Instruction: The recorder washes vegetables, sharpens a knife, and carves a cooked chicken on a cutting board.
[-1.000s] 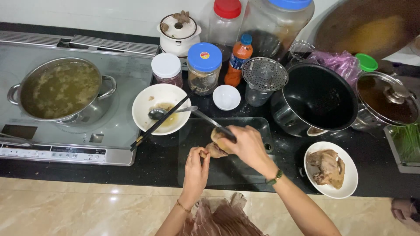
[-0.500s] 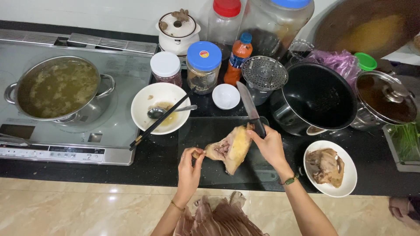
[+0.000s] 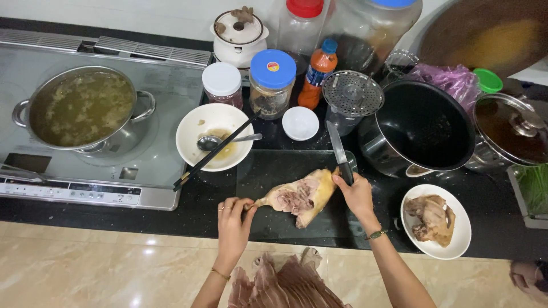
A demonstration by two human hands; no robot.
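head: left hand [image 3: 233, 219] pins chicken [image 3: 299, 195], knife [image 3: 339, 149] raised.

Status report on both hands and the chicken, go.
Left hand pinching the leg end of the chicken piece on the dark board. Right hand gripping knife, blade raised, pointing away. White bowl and chopsticks close left.

Both hands [image 3: 234, 219] [image 3: 358, 193] in closed grip
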